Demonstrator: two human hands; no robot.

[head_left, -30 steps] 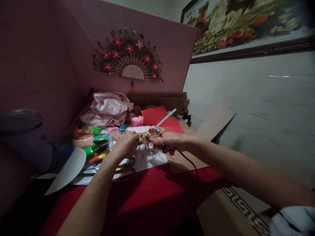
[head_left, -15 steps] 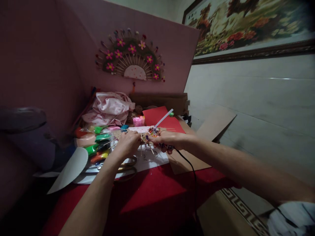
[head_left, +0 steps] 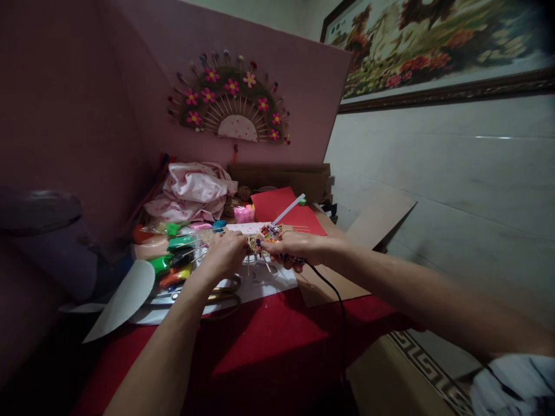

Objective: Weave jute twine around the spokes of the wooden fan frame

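Note:
My left hand (head_left: 229,249) is closed on the left part of a small craft piece (head_left: 255,243) made of thin sticks and rough brown cloth with colourful bits. My right hand (head_left: 299,247) grips the same piece from the right, thumb on top and fingers curled underneath. A white strip (head_left: 289,208) sticks up behind it, and thin sticks point out to the right and downward. Just behind the hands lies a white dotted piece (head_left: 243,229). The fingertips partly hide the craft piece.
Scissors (head_left: 223,292) and bagged coloured clay (head_left: 180,242) lie at the left. Behind are crumpled pink cloth (head_left: 197,188) and red paper (head_left: 273,202). A black cord (head_left: 336,289) hangs over the red table cover (head_left: 264,346). A decorated fan (head_left: 234,104) is on the back panel.

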